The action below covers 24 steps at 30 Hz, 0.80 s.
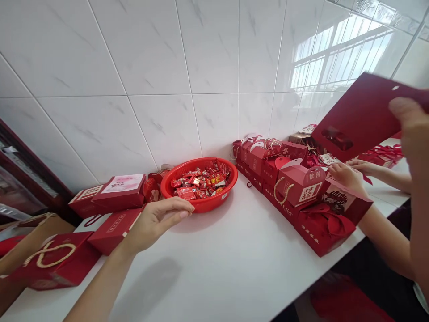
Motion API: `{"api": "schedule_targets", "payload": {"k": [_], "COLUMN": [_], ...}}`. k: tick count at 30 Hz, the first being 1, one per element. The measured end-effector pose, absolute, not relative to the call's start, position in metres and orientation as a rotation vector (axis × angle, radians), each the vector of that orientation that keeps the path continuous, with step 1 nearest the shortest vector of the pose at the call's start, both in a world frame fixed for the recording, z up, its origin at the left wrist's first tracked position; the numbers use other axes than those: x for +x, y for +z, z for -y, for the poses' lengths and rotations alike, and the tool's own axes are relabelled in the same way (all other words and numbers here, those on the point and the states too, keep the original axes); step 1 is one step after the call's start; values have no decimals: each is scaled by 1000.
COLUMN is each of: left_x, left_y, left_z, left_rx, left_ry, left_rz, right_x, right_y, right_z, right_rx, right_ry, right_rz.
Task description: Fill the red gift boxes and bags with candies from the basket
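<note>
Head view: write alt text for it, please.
A person's right hand holds flat red cardboard; the left hand is near a red basket of small packets on a white table. Red gift boxes stand on both sides; another person's hand shows at right.

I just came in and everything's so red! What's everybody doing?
One person's right hand holds up a flat red card piece. Their left hand is at the near rim of a red plastic basket holding what look like wrapped sweets. On the right, another person's hand is among red gift boxes on the white table.
</note>
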State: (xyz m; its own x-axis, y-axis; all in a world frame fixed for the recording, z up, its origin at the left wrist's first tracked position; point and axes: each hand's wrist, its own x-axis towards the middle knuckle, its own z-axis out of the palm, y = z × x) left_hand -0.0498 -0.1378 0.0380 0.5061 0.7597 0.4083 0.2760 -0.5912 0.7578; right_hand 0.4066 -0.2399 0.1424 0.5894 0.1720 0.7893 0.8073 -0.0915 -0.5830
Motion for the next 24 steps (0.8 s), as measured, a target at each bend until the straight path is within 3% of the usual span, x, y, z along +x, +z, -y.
{"api": "schedule_targets", "payload": {"k": [4, 8, 17, 24], "left_x": [-58, -67, -89, -103], "left_y": [34, 32, 26, 18], "left_z": [140, 144, 153, 154], "left_rx": [2165, 2186, 2140, 2127], "left_ry": [911, 823, 763, 713], "left_rz": [-923, -972, -1064, -1101], "right_x": [415, 437, 451, 448], "right_y": [147, 127, 108, 117], "right_z": [209, 183, 177, 178], "right_rx": [-1861, -2117, -2298, -2344], "right_ry": [-680, -456, -135, -127], "right_rz": [762, 917, 1061, 1088]}}
